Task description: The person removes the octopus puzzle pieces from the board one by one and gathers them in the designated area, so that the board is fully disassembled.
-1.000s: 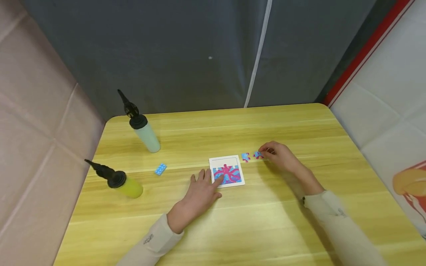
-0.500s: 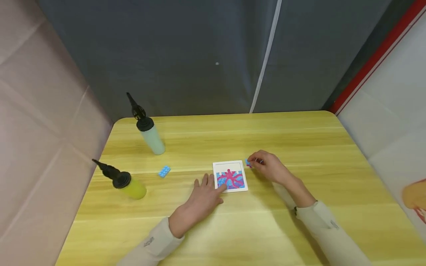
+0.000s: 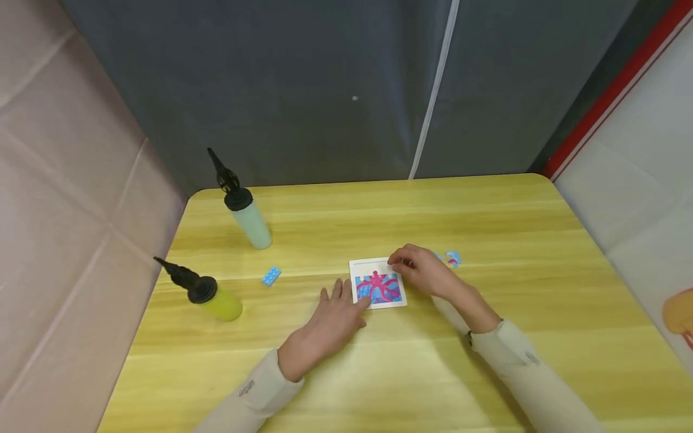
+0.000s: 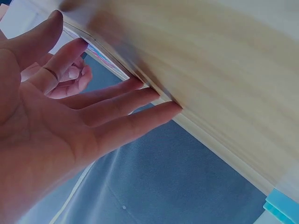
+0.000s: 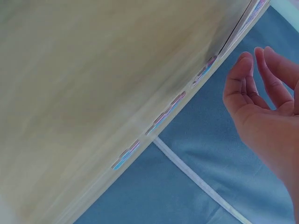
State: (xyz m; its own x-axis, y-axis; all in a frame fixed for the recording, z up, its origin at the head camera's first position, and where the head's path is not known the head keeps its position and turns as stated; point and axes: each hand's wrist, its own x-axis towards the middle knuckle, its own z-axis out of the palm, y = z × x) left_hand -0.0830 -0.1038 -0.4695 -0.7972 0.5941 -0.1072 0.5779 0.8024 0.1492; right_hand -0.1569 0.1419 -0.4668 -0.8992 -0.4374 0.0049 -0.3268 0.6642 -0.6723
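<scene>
A square octopus puzzle in a white frame (image 3: 379,266) lies on the table, its upper part plain white. My left hand (image 3: 330,325) lies at its left side with fingers straight and the thumb over the lower left corner. In the left wrist view the left hand's fingertips (image 4: 161,105) rest at the tabletop. Above the frame's upper right corner is my right hand (image 3: 425,273), fingers loosely bent, with nothing visible between them in the right wrist view. Beyond it lies a blue and pink puzzle piece (image 3: 453,258); another piece (image 3: 437,256) is partly hidden. Several pieces (image 5: 166,113) line up in the right wrist view.
A light blue toy brick (image 3: 271,276) lies left of the puzzle. Farther left stand a pale green bottle (image 3: 253,227) and a yellow bottle (image 3: 223,304), both with black tops. A dark curtain (image 3: 303,90) hangs behind the table.
My right hand has moved left from the loose pieces, over the nearest one, to the frame's upper right corner. The left hand stays at the frame. The head view has shifted slightly.
</scene>
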